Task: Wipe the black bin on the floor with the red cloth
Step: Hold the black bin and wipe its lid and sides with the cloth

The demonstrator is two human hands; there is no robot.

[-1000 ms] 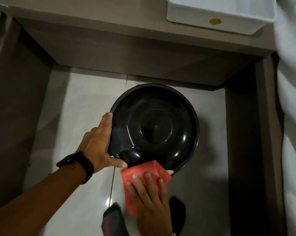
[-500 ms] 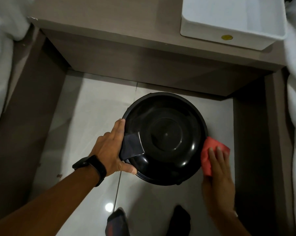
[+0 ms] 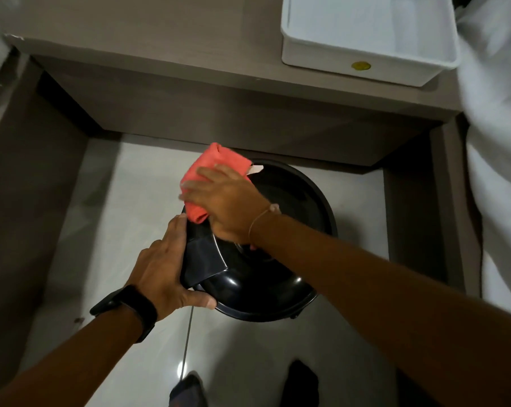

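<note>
The round black bin stands on the pale tiled floor under a desk, seen from above. My left hand, with a black band at the wrist, grips the bin's near-left rim, thumb under the edge. My right hand reaches across the bin and presses the folded red cloth against the far-left rim. The right forearm hides much of the bin's middle and right side.
A brown desk spans the top, with a white plastic tub on its right end. Dark desk panels wall in the floor at left and right. White fabric hangs at the right. My dark-socked feet show at the bottom.
My right hand has carried the red cloth from the bin's near edge, round its right side, to the far-left rim. My left hand has kept its grip on the left rim.
</note>
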